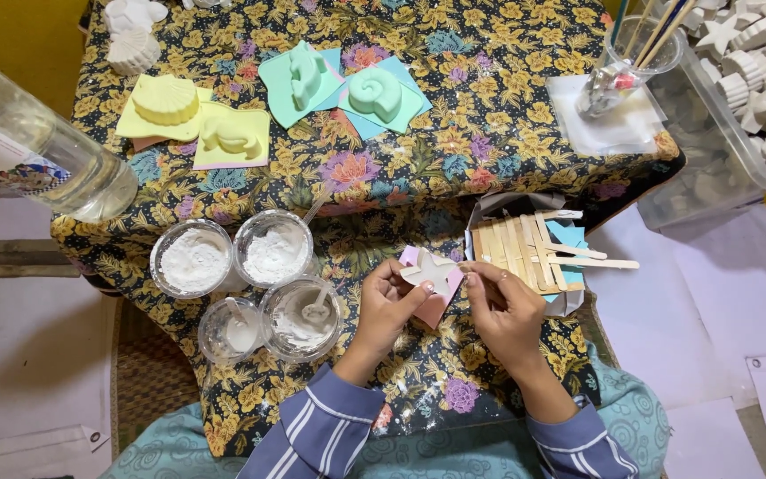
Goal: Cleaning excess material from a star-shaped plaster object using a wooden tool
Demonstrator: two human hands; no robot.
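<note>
Holding a small white star-shaped cast [433, 269] over a pink paper square [437, 293], both hands work close together above the lap, just in front of the floral-clothed table [454, 115]. The left hand [386, 306] grips the cast and paper from the left, thumb on top and fingers curled under. The right hand [504, 306] pinches the cast's right edge between thumb and forefinger; whether it also holds a thin tool there is too small to tell. Just right of the hands lies a bundle of wooden sticks [525, 250] on blue paper, touching the table's near edge. To the left of the hands stand four clear cups: two upper ones [191, 259] [273, 247] filled with white powder, two lower ones [234, 330] [304, 313] with white paste, the right one holding a spoon. Farther back on the cloth sit two yellow casts [195, 122] on yellow paper and two green casts [340, 87] on green and blue paper. Unpainted white casts [132, 35] rest at the far left corner. At far right a cup of brushes [640, 44] stands on a white sheet, beside a clear bin [711, 133] of white casts. A clear bottle [37, 151] juts in from the left. Striped blue sleeves [325, 426] cover both forearms.
</note>
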